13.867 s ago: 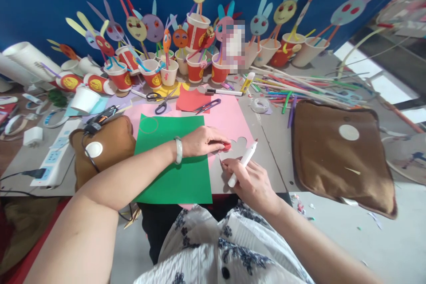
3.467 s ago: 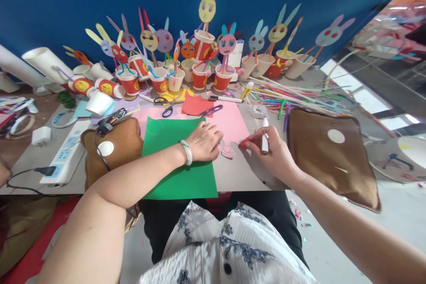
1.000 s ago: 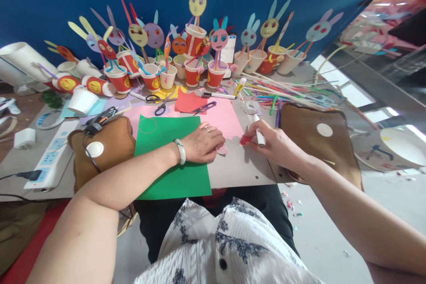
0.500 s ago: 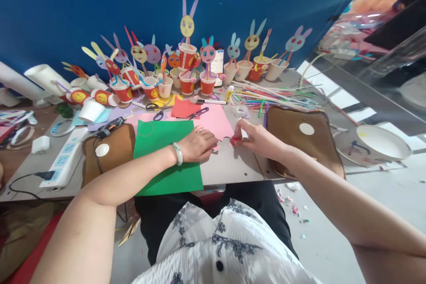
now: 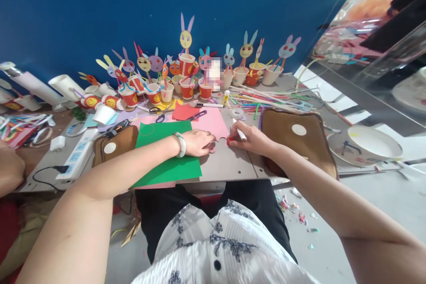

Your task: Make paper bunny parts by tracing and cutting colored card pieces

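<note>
My right hand (image 5: 252,137) is closed around a white marker (image 5: 239,131), which slants up between the fingers. At its fingertips is a small red piece (image 5: 229,140), low over the table. My left hand (image 5: 199,143), with a pale bangle at the wrist, rests across the right edge of a green paper sheet (image 5: 168,166). Its fingers curl together at the tips over a small dark pinkish piece that I cannot make out. Pink paper (image 5: 216,120) with a notched edge lies just beyond both hands.
Paper cups with rabbit-faced figures (image 5: 188,89) line the back. Scissors (image 5: 160,117), a glue stick (image 5: 226,97), a tape roll (image 5: 237,114) and coloured pipe cleaners (image 5: 276,99) lie in front. Brown pads (image 5: 293,142) flank the work area. A power strip (image 5: 78,153) is at left.
The view has shifted slightly. The marker in my right hand now tilts with its end toward me. My left hand's fingertips have curled in. Another person's arm shows at the left edge.
</note>
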Tool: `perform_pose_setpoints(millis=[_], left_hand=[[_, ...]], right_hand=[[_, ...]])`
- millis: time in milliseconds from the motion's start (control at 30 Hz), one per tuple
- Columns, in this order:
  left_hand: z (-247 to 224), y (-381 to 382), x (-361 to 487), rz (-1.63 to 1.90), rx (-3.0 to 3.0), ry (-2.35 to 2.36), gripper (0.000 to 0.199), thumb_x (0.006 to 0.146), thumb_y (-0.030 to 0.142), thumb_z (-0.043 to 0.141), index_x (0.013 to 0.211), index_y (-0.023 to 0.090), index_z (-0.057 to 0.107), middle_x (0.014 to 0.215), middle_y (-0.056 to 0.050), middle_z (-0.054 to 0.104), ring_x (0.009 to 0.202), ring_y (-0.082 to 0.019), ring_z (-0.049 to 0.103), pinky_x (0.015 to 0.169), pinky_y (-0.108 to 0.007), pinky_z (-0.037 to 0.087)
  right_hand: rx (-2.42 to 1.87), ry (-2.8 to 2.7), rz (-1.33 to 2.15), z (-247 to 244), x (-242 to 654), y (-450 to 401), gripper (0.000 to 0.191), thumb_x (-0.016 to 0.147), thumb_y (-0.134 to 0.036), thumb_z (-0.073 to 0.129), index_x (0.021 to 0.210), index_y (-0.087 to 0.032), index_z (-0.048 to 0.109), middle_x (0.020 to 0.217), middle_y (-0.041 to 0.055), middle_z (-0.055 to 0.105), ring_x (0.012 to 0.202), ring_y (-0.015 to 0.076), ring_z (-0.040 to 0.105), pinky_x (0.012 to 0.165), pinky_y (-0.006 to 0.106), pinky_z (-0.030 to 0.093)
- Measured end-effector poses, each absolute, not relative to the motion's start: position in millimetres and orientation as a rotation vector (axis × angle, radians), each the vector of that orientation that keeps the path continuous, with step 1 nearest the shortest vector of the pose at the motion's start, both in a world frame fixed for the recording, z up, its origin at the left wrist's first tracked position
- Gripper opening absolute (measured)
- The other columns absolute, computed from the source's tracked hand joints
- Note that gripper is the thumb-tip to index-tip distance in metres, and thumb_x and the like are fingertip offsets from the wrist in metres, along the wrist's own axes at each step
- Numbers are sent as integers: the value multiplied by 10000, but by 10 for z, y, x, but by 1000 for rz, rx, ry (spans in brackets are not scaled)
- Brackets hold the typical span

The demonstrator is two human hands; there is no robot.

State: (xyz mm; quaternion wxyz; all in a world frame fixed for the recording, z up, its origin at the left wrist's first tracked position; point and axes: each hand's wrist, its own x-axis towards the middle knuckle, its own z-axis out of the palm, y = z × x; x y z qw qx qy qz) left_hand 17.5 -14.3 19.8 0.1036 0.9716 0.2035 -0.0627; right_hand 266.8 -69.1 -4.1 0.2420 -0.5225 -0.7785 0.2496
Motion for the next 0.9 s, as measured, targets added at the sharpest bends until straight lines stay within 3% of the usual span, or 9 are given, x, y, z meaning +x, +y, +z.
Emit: perform_pose_setpoints(millis=[300,700,900], left_hand=[[127,-294,328,-63,2947,591,280,938,170,525,1206,126,592,1129,-114,687,1007,-223,682,870,-330,529],[-155,-198,401,140,3064,492,271,981,157,469,1243,141,538,1083,-99,679,1007,-207,660,887,-323,512],[-221,-188,414,137,3230,324,373,990,117,392,1347,105,501,1053,-133,675,950,-213,648,897,-342,504]], right_hand=[[-1319,-1986,715,-259,2717,-670,362,803,-468,709,871,-260,420,890,44,793,776,227,723,742,357,530],[-1314,-1959,752,-282,2737,-639,397,790,-487,732,882,-255,423,875,49,790,769,223,731,742,358,538],[-1293,-1955,740,-267,2711,-649,384,793,-479,726,891,-263,424,849,32,782,726,210,725,734,354,549]])
